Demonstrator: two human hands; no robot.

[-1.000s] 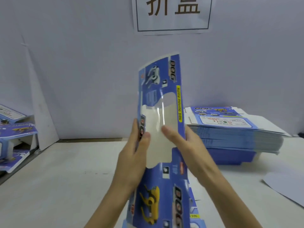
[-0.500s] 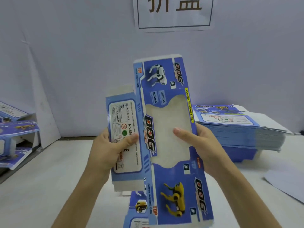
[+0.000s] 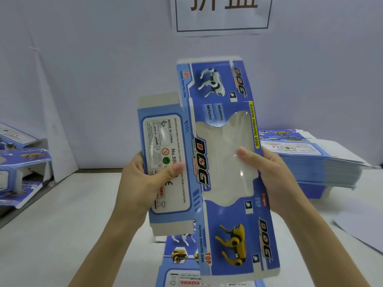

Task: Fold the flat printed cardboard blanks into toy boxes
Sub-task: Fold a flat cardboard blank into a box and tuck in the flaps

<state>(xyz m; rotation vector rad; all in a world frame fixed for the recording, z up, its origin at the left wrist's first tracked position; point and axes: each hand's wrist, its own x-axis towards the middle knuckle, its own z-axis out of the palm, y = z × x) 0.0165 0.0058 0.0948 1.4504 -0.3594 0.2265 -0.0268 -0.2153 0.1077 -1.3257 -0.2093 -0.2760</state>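
I hold one blue printed cardboard blank (image 3: 223, 96) upright in front of me, with a clear plastic window in its middle and dog pictures above and below. My left hand (image 3: 145, 183) grips its left side panel, thumb on the white label. My right hand (image 3: 267, 172) holds the right edge, thumb pressed on the window film. The long front panel faces me and the side panel angles toward the left. Another flat blank (image 3: 182, 262) lies on the table under my hands.
A tall stack of flat blanks (image 3: 315, 162) sits on the white table (image 3: 62, 235) at the right. Folded boxes (image 3: 20, 162) are piled at the left edge. A loose white sheet (image 3: 362, 228) lies at the far right. A paper sign (image 3: 222, 13) hangs on the wall.
The blank was edge-on a second ago; it has turned and spread so its front and left side panels face me. My left hand shifted out to the side panel.
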